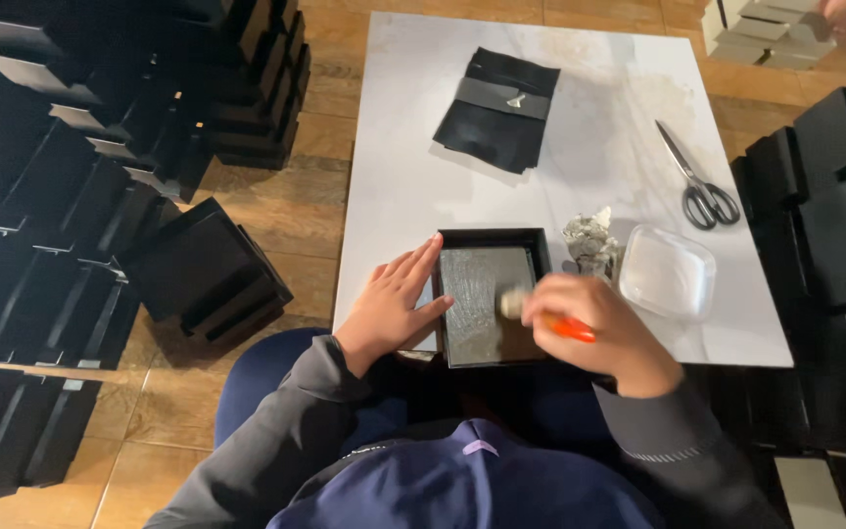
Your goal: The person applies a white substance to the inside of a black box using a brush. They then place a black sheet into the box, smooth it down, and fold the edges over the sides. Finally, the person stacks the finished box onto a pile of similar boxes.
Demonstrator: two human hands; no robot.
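The left hand [391, 306] lay flat and open, fingers spread against the left wall of the shallow black box [490, 294], pinning it so it could not slide on the smooth white table [394, 147]. The box sat at the near edge of the table, right in front of the person, its floor streaked with a wet, shiny film. The right hand [604, 328] was closed around a brush with an orange handle [570, 329], the pale bristle head [511, 304] pressed onto that glossy floor, and it looked like glue going on in strokes. Just beside the hand stood a clear, square plastic tub with rounded corners [668, 272], close enough for dipping, and between tub and box a crumpled silvery wad [589, 240]. Further back lay steel scissors with black loops [699, 181] and a banded bundle of matte black sheets [496, 108]. Stacks of black boxes [100, 176] crowded the wooden floor [286, 211] on the left.
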